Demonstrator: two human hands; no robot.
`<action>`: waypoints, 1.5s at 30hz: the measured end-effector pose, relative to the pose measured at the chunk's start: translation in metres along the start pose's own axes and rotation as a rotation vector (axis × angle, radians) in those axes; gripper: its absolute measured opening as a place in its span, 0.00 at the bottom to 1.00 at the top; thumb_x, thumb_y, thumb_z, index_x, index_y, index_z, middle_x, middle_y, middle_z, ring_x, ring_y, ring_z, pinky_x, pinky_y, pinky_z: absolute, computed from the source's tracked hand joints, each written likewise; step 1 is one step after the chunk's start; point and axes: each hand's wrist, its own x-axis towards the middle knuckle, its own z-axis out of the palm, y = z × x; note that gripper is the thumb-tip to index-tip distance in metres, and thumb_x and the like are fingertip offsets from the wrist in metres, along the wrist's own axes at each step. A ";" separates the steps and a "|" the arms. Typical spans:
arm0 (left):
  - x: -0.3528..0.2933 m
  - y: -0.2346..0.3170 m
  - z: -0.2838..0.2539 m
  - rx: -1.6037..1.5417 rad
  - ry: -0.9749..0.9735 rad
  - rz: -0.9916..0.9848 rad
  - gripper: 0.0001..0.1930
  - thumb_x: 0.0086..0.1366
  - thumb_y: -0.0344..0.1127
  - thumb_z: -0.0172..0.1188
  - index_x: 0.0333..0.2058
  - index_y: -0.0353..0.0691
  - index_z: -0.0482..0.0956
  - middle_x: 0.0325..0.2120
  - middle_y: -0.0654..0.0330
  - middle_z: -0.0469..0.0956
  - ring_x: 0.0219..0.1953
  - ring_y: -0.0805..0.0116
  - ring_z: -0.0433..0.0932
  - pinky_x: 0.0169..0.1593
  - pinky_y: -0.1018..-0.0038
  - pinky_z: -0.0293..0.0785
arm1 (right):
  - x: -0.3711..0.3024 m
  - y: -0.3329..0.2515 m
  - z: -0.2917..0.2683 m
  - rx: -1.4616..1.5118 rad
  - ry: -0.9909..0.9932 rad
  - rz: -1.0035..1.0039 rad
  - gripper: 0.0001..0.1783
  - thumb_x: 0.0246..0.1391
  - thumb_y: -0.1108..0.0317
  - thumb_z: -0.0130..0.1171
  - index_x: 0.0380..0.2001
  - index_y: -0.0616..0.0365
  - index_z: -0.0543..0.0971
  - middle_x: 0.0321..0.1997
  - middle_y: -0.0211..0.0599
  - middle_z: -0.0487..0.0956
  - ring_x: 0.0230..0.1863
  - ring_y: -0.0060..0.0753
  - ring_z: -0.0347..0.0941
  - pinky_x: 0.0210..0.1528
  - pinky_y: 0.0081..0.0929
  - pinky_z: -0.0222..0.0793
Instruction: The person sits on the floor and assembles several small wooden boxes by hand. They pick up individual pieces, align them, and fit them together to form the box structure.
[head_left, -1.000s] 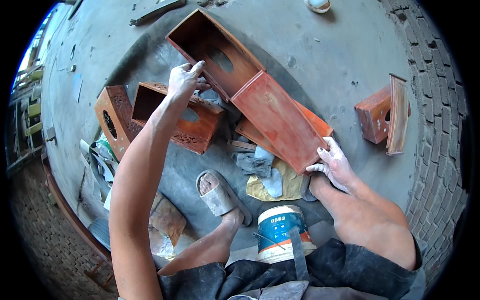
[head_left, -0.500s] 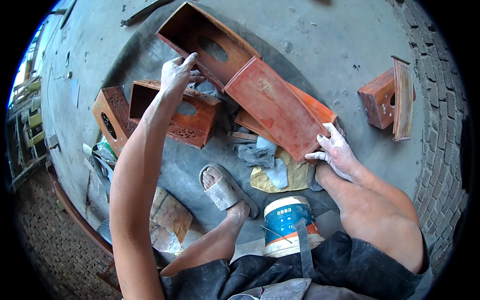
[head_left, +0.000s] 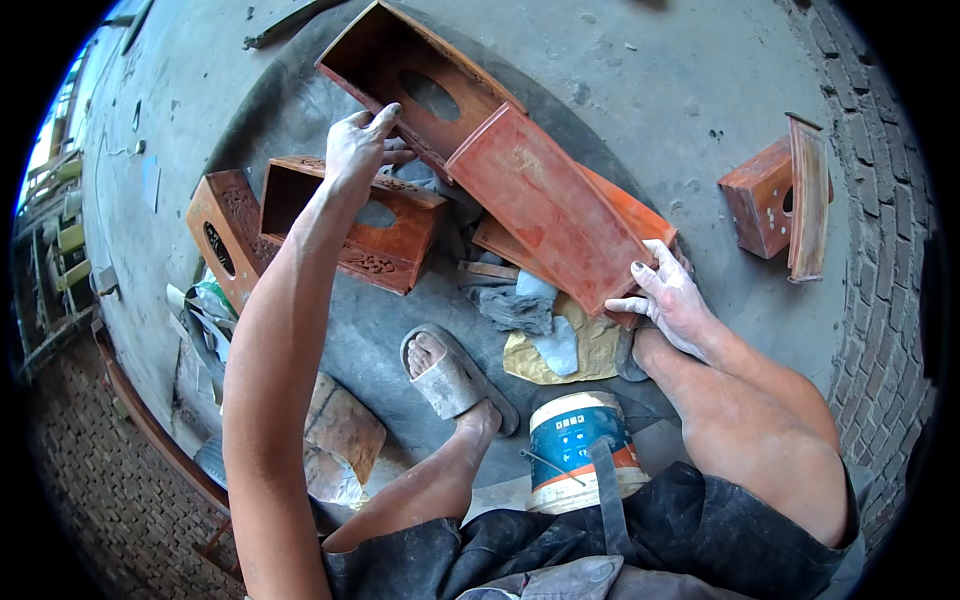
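A reddish-brown wooden box (head_left: 358, 62) with an oval hole in its inner face lies open side up at the top middle. My left hand (head_left: 362, 150) is closed on its near edge, thumb on top. A flat red wooden panel (head_left: 545, 205), with pale worn patches, slants down to the right from the box's right end and overlaps it there. Whether it sits in a groove I cannot tell. My right hand (head_left: 672, 298), dusted white, grips the panel's lower right end. Beneath the panel lies an orange wooden piece (head_left: 628, 208), partly hidden.
Two carved wooden boxes (head_left: 408, 232) (head_left: 222, 228) stand at left; another box (head_left: 755, 195) with a board (head_left: 807, 200) against it is at right. Grey rags (head_left: 510, 308), yellow sheeting (head_left: 525, 358) and a blue-and-white bucket (head_left: 575, 445) lie nearer, beside my sandalled foot (head_left: 445, 375).
The red panel has slid slightly up and left, farther over the box's end, and my right hand has moved with it. My left hand keeps its hold on the box.
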 end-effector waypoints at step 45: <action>-0.003 -0.002 0.001 -0.045 0.035 0.005 0.22 0.70 0.44 0.63 0.49 0.25 0.78 0.41 0.51 0.82 0.32 0.66 0.84 0.34 0.75 0.85 | 0.054 -0.014 0.042 0.131 -0.062 -0.047 0.20 0.71 0.69 0.46 0.62 0.61 0.59 0.61 0.41 0.68 0.62 0.35 0.71 0.64 0.43 0.75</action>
